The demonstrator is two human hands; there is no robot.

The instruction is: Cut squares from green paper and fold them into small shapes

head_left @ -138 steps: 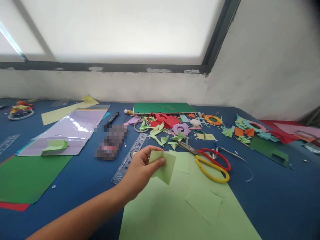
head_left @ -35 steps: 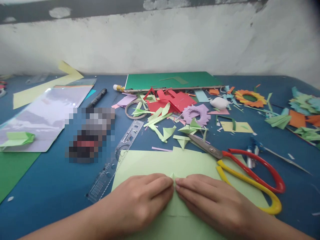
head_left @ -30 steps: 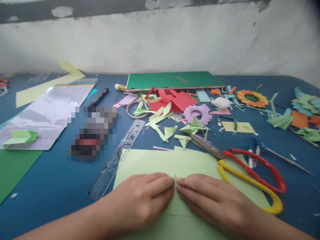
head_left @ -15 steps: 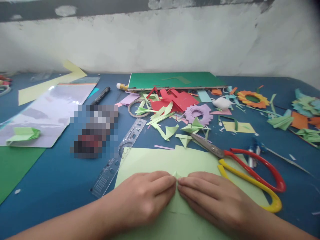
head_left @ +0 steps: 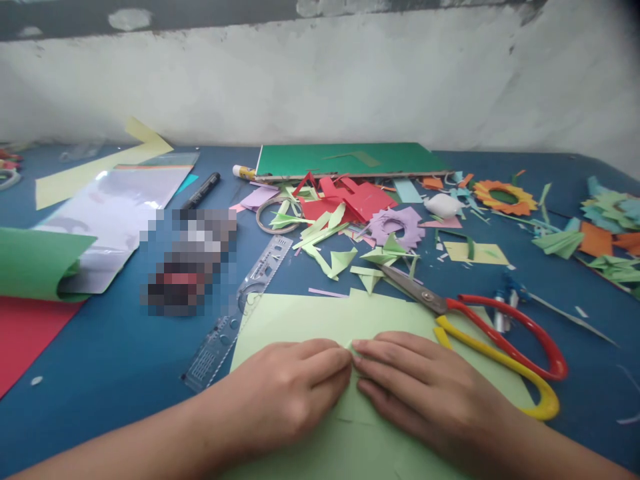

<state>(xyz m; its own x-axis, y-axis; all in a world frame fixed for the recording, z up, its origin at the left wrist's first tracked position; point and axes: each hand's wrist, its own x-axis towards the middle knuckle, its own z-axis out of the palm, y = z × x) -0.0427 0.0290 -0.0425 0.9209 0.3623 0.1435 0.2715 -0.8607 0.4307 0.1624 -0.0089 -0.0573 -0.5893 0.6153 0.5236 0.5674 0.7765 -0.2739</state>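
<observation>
Large light green sheets (head_left: 310,320) lie at the front centre. Over them, my left hand (head_left: 295,387) is closed, its fingertips pressed together on a small folded piece of light green paper (head_left: 349,345). My right hand (head_left: 425,387) meets it from the other side, fingers pressed together on the same piece, mostly hidden between the hands. Scissors (head_left: 440,305) with one red and one yellow handle lie open beside my right hand. A clear plastic ruler (head_left: 213,353) rests left of the sheets.
Paper scraps (head_left: 343,263), a purple ring (head_left: 397,228), an orange ring (head_left: 505,199) and a tape roll (head_left: 265,217) lie behind. A green board (head_left: 345,160) is near the wall. At left are a plastic sleeve (head_left: 130,207), a black marker (head_left: 201,191) and a red sheet (head_left: 30,333).
At the left edge, the dark green sheet has lifted and curled over the plastic sleeve, uncovering a red sheet. My right hand's fingers have shifted slightly up and left; my left hand is nearly still.
</observation>
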